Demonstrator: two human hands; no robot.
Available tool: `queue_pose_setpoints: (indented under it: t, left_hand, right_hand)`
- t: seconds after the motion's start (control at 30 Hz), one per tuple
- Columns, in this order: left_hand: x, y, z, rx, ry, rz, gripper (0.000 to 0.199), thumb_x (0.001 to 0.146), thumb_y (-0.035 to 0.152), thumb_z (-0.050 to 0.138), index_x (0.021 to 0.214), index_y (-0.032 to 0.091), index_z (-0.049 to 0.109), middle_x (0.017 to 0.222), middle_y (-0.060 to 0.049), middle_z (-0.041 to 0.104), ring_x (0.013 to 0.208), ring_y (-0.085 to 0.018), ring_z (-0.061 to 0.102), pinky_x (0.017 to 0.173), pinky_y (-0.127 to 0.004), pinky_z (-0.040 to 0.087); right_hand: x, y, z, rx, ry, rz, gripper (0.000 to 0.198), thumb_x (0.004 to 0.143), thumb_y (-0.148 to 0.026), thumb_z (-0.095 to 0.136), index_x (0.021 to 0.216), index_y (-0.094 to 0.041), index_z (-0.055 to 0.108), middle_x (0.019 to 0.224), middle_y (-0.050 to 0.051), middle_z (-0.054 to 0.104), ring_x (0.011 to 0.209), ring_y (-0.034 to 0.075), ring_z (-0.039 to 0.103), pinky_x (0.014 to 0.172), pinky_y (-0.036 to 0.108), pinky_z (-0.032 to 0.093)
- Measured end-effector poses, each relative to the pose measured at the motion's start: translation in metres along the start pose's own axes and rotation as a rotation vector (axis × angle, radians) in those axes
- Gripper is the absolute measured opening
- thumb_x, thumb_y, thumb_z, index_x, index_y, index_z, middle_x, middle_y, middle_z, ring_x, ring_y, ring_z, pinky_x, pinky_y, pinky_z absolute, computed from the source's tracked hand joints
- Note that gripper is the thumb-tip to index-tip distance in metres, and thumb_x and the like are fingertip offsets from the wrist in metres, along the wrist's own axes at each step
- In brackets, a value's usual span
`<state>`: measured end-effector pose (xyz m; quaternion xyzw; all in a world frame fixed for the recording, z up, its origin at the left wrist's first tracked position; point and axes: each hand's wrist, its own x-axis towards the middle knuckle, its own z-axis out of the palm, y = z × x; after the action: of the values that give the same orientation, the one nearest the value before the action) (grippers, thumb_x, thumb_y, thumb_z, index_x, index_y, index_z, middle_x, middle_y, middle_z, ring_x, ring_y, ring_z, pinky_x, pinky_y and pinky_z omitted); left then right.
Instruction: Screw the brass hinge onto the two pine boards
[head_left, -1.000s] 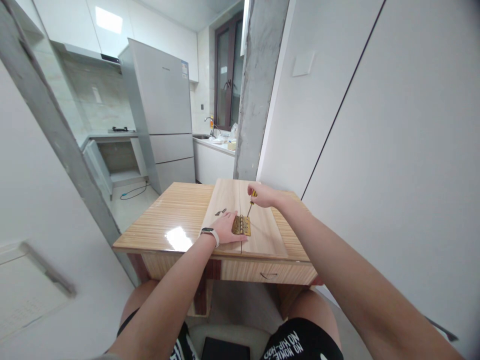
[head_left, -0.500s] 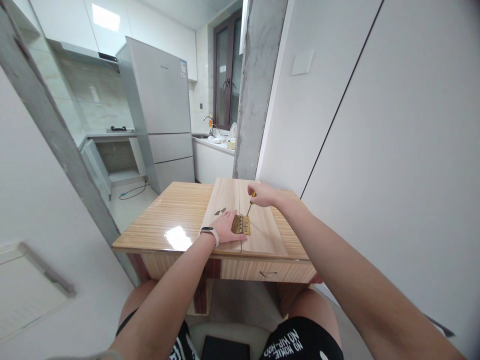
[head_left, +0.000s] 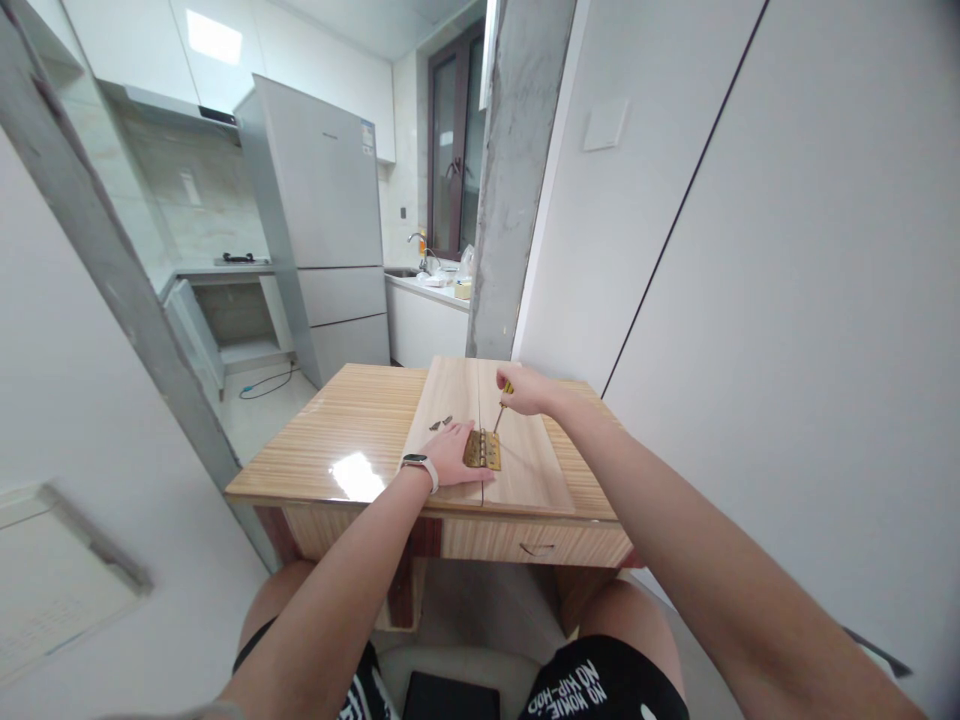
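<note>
A brass hinge (head_left: 491,452) lies unfolded across the seam between two pale wooden boards (head_left: 532,470). My left hand (head_left: 450,455) rests on the left board with its fingers spread, thumb and fingers around the hinge's left leaf and partly covering it. In my right hand (head_left: 523,390) is a screwdriver (head_left: 501,415) with a yellow handle, held nearly upright. Its tip meets the upper part of the hinge's right leaf; whether a screw sits under it is too small to tell. Several small dark screws (head_left: 441,424) lie on the left board beyond my left hand.
The boards lie on a striped wooden table (head_left: 300,450) with a drawer (head_left: 536,545) at its front. A white wall (head_left: 750,300) stands close on the right. Beyond the table are a grey refrigerator (head_left: 322,190) and a sink counter (head_left: 427,310).
Both hands stay in nearly the same place. The fingers of my right hand have shifted very slightly on the screwdriver handle.
</note>
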<state>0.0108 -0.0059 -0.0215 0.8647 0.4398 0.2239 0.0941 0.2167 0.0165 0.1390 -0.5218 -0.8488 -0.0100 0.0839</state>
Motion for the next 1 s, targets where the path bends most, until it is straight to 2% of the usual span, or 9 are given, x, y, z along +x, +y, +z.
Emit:
queue_pose_setpoints:
  t: [0.13, 0.23, 0.37, 0.43, 0.5, 0.63, 0.8, 0.93, 1.0]
  left_hand:
    - [-0.0004, 0.0010, -0.0014, -0.001, -0.003, 0.003, 0.115, 0.065, 0.086, 0.062, 0.149, 0.012, 0.037, 0.147, -0.021, 0.050, 0.138, -0.038, 0.045, 0.116, -0.046, 0.034]
    - [-0.0005, 0.0022, -0.0026, -0.001, -0.004, -0.002, 0.118, 0.064, 0.088, 0.061, 0.149, 0.011, 0.037, 0.147, -0.022, 0.050, 0.138, -0.038, 0.045, 0.116, -0.046, 0.034]
    - [-0.0008, 0.0031, -0.0036, -0.007, -0.002, -0.007, 0.120, 0.062, 0.090, 0.061, 0.149, 0.010, 0.037, 0.147, -0.022, 0.050, 0.139, -0.038, 0.044, 0.117, -0.047, 0.033]
    - [-0.0009, 0.0029, -0.0038, -0.009, -0.004, -0.008, 0.120, 0.062, 0.090, 0.061, 0.148, 0.010, 0.038, 0.147, -0.022, 0.050, 0.139, -0.038, 0.044, 0.117, -0.047, 0.033]
    - [-0.0009, 0.0023, -0.0038, -0.010, -0.006, -0.006, 0.120, 0.062, 0.090, 0.061, 0.148, 0.010, 0.038, 0.147, -0.022, 0.050, 0.140, -0.038, 0.043, 0.117, -0.046, 0.033]
    - [-0.0009, 0.0017, -0.0038, -0.013, -0.006, -0.005, 0.119, 0.062, 0.089, 0.061, 0.148, 0.011, 0.038, 0.148, -0.022, 0.049, 0.140, -0.038, 0.043, 0.117, -0.046, 0.033]
    - [-0.0017, 0.0049, -0.0060, -0.024, -0.001, -0.013, 0.115, 0.063, 0.087, 0.064, 0.147, 0.013, 0.039, 0.147, -0.022, 0.050, 0.139, -0.039, 0.044, 0.116, -0.048, 0.034]
    - [-0.0024, 0.0066, -0.0077, -0.025, 0.001, -0.012, 0.114, 0.063, 0.085, 0.066, 0.147, 0.012, 0.039, 0.147, -0.022, 0.051, 0.139, -0.038, 0.044, 0.116, -0.047, 0.033]
    - [-0.0025, 0.0060, -0.0074, -0.023, 0.000, -0.005, 0.115, 0.064, 0.085, 0.065, 0.148, 0.011, 0.039, 0.147, -0.022, 0.051, 0.139, -0.038, 0.044, 0.116, -0.046, 0.033]
  right_hand:
    - [0.0015, -0.0010, 0.0016, 0.040, 0.010, 0.007, 0.015, 0.089, -0.017, 0.065, 0.102, -0.020, 0.059, 0.109, 0.008, 0.071, 0.094, 0.018, 0.063, 0.073, 0.025, 0.041]
    - [0.0028, -0.0016, 0.0028, -0.012, 0.050, -0.003, 0.014, 0.088, -0.026, 0.070, 0.097, -0.021, 0.060, 0.106, 0.007, 0.071, 0.093, 0.020, 0.063, 0.073, 0.026, 0.040]
    - [0.0033, -0.0009, 0.0049, -0.043, 0.065, 0.033, 0.024, 0.087, -0.041, 0.072, 0.086, -0.022, 0.059, 0.099, 0.007, 0.072, 0.088, 0.021, 0.063, 0.070, 0.028, 0.039]
    - [0.0027, -0.0008, 0.0055, -0.010, 0.070, 0.037, 0.018, 0.089, -0.036, 0.069, 0.088, -0.021, 0.059, 0.100, 0.007, 0.071, 0.088, 0.020, 0.062, 0.071, 0.027, 0.040]
    - [0.0020, -0.0015, 0.0053, 0.038, 0.068, 0.018, 0.011, 0.087, -0.024, 0.066, 0.094, -0.020, 0.058, 0.104, 0.008, 0.070, 0.091, 0.019, 0.062, 0.072, 0.026, 0.041]
    - [0.0010, -0.0043, 0.0033, 0.085, 0.028, 0.017, 0.015, 0.087, -0.013, 0.059, 0.100, -0.019, 0.058, 0.107, 0.009, 0.070, 0.095, 0.019, 0.061, 0.075, 0.025, 0.041]
    - [0.0012, -0.0059, 0.0018, 0.004, 0.048, 0.017, 0.006, 0.094, -0.025, 0.062, 0.097, -0.020, 0.059, 0.106, 0.008, 0.071, 0.093, 0.019, 0.062, 0.075, 0.026, 0.039]
    - [0.0006, -0.0040, 0.0033, -0.061, 0.055, 0.030, 0.020, 0.097, -0.040, 0.060, 0.089, -0.021, 0.061, 0.097, 0.008, 0.072, 0.088, 0.020, 0.063, 0.072, 0.027, 0.038]
    - [-0.0003, -0.0029, 0.0043, -0.060, 0.060, 0.034, 0.018, 0.097, -0.038, 0.059, 0.091, -0.020, 0.062, 0.098, 0.008, 0.072, 0.088, 0.020, 0.062, 0.071, 0.027, 0.038]
